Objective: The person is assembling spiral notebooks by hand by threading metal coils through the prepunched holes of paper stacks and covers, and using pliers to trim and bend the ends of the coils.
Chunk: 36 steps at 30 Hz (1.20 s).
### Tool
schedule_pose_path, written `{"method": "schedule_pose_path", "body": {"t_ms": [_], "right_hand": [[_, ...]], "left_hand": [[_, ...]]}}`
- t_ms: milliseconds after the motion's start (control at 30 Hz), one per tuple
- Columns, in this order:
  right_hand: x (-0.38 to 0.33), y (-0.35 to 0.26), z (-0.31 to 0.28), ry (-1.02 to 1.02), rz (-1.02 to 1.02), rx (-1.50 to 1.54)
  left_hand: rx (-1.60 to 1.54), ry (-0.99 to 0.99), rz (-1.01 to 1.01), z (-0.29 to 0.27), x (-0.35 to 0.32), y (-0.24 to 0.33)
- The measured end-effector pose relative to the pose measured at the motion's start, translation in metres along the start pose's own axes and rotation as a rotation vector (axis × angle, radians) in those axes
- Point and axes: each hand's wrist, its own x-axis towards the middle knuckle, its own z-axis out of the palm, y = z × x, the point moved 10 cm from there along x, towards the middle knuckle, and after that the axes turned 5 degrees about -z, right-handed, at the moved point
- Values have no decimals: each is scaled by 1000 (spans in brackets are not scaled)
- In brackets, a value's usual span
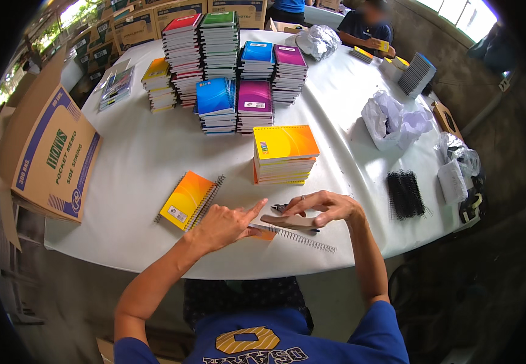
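Note:
My left hand [225,223] rests on the white table [141,164] near its front edge, fingers apart, index finger pointing toward my right hand. It lies over a notebook [267,234] whose silver spiral wire [302,238] sticks out to the right. My right hand [325,207] holds small pliers [281,208] at that notebook's top edge. A yellow-orange spiral notebook [185,199] lies flat just left of my left hand. A short stack of yellow-orange notebooks [284,154] stands behind my hands.
Stacks of coloured notebooks [226,73] fill the table's far middle. A cardboard box [50,151] stands at the left edge. Black spiral coils [406,194] and crumpled plastic bags [393,121] lie right. Another person [369,27] sits at the far side.

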Motion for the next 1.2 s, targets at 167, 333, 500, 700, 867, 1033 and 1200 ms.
{"method": "schedule_pose_path", "body": {"t_ms": [167, 333, 500, 700, 867, 1033, 1200], "right_hand": [[0, 14, -3, 19, 14, -22], [11, 25, -4, 36, 214, -150], [13, -12, 0, 42, -52, 48], [22, 6, -2, 68, 160, -70], [11, 30, -18, 200, -22, 195], [28, 18, -11, 151, 184, -99], [27, 10, -5, 134, 115, -8]], "left_hand": [[28, 10, 51, -1, 5, 5], [27, 70, 28, -9, 2, -2], [43, 93, -4, -13, -4, -12], [-155, 45, -113, -12, -10, -30], [-622, 296, -156, -14, -8, -51], [-1132, 216, -389, 27, -19, -71], [-1199, 366, -322, 31, -25, -70]]}}
